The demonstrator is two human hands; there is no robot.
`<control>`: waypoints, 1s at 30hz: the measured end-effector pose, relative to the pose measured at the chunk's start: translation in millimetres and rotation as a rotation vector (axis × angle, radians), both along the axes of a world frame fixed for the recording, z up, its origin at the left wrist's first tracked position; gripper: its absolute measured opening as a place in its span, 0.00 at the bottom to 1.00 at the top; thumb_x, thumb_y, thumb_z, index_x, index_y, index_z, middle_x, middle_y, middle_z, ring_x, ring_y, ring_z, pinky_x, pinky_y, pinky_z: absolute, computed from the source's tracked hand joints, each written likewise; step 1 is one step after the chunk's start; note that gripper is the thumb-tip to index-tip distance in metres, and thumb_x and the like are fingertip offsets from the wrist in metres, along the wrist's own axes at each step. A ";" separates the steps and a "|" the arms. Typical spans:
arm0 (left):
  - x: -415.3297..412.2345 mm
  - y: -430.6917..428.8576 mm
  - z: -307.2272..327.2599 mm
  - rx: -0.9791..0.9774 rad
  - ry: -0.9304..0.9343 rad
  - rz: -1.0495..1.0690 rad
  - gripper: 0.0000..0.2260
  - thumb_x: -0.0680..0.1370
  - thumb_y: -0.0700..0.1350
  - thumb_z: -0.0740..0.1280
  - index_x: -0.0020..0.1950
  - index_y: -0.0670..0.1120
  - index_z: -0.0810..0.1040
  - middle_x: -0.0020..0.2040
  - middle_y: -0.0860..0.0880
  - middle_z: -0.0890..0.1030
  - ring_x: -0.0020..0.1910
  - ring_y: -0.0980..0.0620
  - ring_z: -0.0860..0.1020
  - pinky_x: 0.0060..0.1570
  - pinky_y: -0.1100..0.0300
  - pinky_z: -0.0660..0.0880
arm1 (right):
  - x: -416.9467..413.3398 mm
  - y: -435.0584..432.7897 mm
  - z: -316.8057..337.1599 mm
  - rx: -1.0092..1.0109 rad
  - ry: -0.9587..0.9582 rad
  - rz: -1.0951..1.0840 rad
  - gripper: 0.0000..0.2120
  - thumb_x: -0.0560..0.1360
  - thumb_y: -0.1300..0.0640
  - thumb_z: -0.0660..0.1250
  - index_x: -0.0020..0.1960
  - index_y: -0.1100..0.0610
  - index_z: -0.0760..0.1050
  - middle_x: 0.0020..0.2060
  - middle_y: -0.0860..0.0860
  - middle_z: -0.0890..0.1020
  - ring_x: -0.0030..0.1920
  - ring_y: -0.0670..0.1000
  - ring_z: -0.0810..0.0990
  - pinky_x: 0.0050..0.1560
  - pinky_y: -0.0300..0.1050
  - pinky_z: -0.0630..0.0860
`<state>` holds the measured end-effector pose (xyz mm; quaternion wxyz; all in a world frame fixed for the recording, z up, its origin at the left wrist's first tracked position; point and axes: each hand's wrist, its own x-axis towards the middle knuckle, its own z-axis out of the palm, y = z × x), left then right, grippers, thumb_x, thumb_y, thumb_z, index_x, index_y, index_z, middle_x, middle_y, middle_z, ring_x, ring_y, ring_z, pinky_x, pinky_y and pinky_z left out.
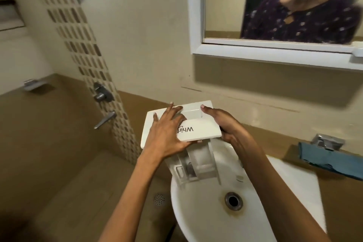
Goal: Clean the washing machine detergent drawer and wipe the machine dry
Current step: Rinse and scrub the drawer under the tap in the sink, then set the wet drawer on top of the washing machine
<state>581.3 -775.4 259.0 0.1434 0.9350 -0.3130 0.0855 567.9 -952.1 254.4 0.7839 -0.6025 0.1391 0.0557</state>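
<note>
One drawer (198, 132) between both hands (167, 133) (225, 124)

1. Counted one detergent drawer (198, 131).
2. Counted two hands, the left hand (167, 133) and the right hand (225, 124).
3. Found one sink (294, 192) with one drain (233, 201).
4. Noted one mirror (222, 6) and one blue cloth (332, 160).
5. Tallied two wall handles: one round knob (101, 92), one lever (105, 120).
6. Spotted one floor drain (159, 199) and one chrome tap (328, 141) by the cloth.
</note>
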 end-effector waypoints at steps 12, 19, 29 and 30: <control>-54.1 174.1 -2.6 -0.731 0.081 0.781 0.45 0.56 0.71 0.64 0.64 0.43 0.74 0.62 0.47 0.77 0.59 0.47 0.76 0.51 0.61 0.70 | 48.1 98.8 -47.7 -0.334 -0.130 0.016 0.12 0.79 0.56 0.60 0.56 0.62 0.75 0.33 0.48 0.72 0.30 0.41 0.71 0.33 0.34 0.68; -117.1 301.9 -6.0 -0.889 0.058 1.156 0.28 0.67 0.67 0.68 0.39 0.40 0.75 0.34 0.49 0.74 0.36 0.48 0.72 0.29 0.60 0.66 | 4.3 237.9 -94.9 -0.237 0.045 0.478 0.16 0.79 0.49 0.58 0.59 0.59 0.71 0.40 0.50 0.74 0.39 0.46 0.72 0.41 0.39 0.69; -260.7 471.5 -18.6 -1.231 0.110 1.435 0.25 0.70 0.64 0.68 0.36 0.42 0.70 0.34 0.45 0.71 0.35 0.49 0.70 0.35 0.58 0.63 | -91.1 449.9 -92.0 -0.295 -0.100 0.736 0.15 0.77 0.64 0.63 0.63 0.67 0.71 0.50 0.56 0.77 0.38 0.44 0.74 0.32 0.30 0.72; -275.0 488.7 -18.2 -1.238 0.112 1.462 0.25 0.70 0.64 0.67 0.36 0.42 0.69 0.34 0.45 0.70 0.35 0.49 0.69 0.35 0.58 0.63 | -102.3 469.6 -90.2 -0.313 -0.110 0.756 0.16 0.77 0.65 0.63 0.63 0.67 0.71 0.49 0.56 0.77 0.38 0.44 0.74 0.32 0.31 0.71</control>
